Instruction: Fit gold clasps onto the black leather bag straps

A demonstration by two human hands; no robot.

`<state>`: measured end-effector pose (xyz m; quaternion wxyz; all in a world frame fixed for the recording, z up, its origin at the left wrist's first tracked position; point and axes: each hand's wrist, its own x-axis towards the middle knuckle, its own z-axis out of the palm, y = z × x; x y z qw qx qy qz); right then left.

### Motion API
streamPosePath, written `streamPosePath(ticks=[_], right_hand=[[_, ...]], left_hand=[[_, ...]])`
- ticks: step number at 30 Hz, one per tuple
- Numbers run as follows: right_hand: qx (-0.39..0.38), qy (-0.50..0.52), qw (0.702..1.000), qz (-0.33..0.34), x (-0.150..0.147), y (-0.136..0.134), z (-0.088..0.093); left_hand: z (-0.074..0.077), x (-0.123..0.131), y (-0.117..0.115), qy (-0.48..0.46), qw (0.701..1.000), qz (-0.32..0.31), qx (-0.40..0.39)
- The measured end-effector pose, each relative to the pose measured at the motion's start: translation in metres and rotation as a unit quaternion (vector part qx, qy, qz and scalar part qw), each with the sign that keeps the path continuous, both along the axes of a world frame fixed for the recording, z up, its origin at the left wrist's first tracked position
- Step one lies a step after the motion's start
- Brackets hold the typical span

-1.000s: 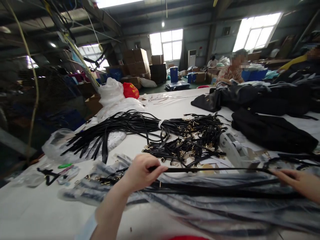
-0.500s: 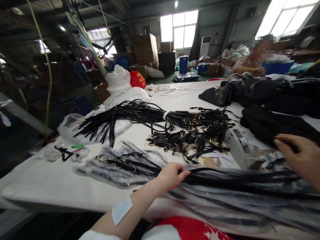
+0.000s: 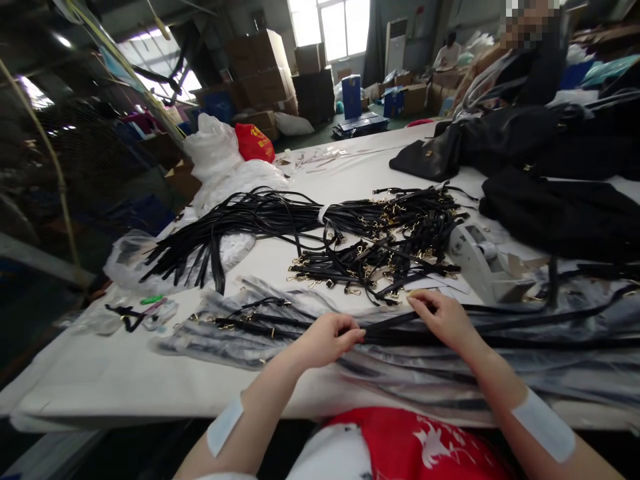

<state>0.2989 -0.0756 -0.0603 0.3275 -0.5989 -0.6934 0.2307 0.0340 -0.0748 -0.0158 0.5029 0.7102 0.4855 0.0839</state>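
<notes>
My left hand (image 3: 327,339) pinches the end of a long black strap (image 3: 505,317) that runs to the right over a layer of clear plastic sleeves (image 3: 440,373). My right hand (image 3: 443,319) rests on the same strap a short way along, fingers curled over it. Beyond my hands lies a heap of short black straps with gold clasps (image 3: 385,250). Left of that heap a bundle of long black straps (image 3: 235,230) fans out toward the table's left edge.
A white tape dispenser (image 3: 483,263) stands right of the heap. Black bags (image 3: 560,213) fill the right side of the white table (image 3: 100,380). White plastic bags (image 3: 220,160) and a red bag (image 3: 254,142) sit at the far left. People sit further back.
My right hand has come in from the far right and now rests on the strap close to my left hand. The view has tilted down and nearer to the table.
</notes>
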Motion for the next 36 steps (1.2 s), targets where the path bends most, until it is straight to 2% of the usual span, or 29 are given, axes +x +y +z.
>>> streamPosePath(ticks=[3, 4, 6, 9, 11, 14, 16, 20, 23, 26, 28, 30, 31, 32, 34, 35, 36], right_hand=[[0.029, -0.056, 0.992, 0.114, -0.026, -0.011, 0.005], [0.033, -0.064, 0.985, 0.156, -0.036, -0.016, 0.007], [0.017, -0.055, 0.979, 0.196, -0.051, -0.026, 0.012], [-0.025, -0.021, 0.983, 0.183, -0.045, -0.033, 0.023], [-0.031, 0.012, 0.979, 0.2, -0.031, -0.037, 0.03], [-0.015, 0.068, 0.968, 0.241, -0.013, -0.046, 0.039], [-0.015, 0.094, 0.964, 0.25, -0.005, -0.053, 0.041], [-0.024, 0.132, 0.968, 0.214, 0.006, -0.058, 0.04], [-0.026, 0.173, 0.972, 0.16, 0.012, -0.054, 0.036], [-0.029, 0.243, 0.966, 0.086, 0.016, -0.048, 0.029], [-0.03, 0.297, 0.954, 0.022, 0.017, -0.044, 0.022], [-0.032, 0.343, 0.938, -0.027, 0.017, -0.041, 0.017], [-0.033, 0.363, 0.93, -0.041, 0.017, -0.04, 0.015], [-0.03, 0.383, 0.922, -0.05, 0.016, -0.04, 0.014], [-0.022, 0.418, 0.906, -0.061, 0.014, -0.039, 0.014], [-0.019, 0.432, 0.899, -0.063, 0.013, -0.039, 0.015], [-0.018, 0.443, 0.894, -0.062, 0.012, -0.04, 0.016]], left_hand=[[-0.004, 0.006, -0.005, 0.011, 0.999, -0.018, 0.046], [-0.004, 0.012, -0.005, 0.019, 0.996, -0.043, 0.074], [-0.002, 0.024, -0.001, 0.061, 0.981, -0.096, 0.16], [0.004, 0.038, 0.025, 0.171, 0.928, -0.116, 0.309], [0.002, 0.047, 0.052, 0.213, 0.904, -0.106, 0.355], [-0.01, 0.064, 0.091, 0.24, 0.89, -0.11, 0.372], [-0.022, 0.073, 0.108, 0.261, 0.881, -0.111, 0.378], [-0.042, 0.081, 0.119, 0.268, 0.877, -0.11, 0.384], [-0.044, 0.075, 0.122, 0.237, 0.883, -0.095, 0.394], [-0.028, 0.061, 0.125, 0.168, 0.887, -0.049, 0.427], [-0.005, 0.048, 0.126, 0.123, 0.88, 0.009, 0.459], [0.025, 0.034, 0.12, 0.038, 0.861, 0.102, 0.498], [0.042, 0.026, 0.115, -0.031, 0.841, 0.153, 0.518], [0.059, 0.02, 0.108, -0.136, 0.808, 0.206, 0.535], [0.089, 0.008, 0.088, -0.313, 0.729, 0.255, 0.553], [0.101, 0.003, 0.077, -0.351, 0.71, 0.252, 0.556], [0.109, -0.001, 0.065, -0.35, 0.716, 0.24, 0.554]])
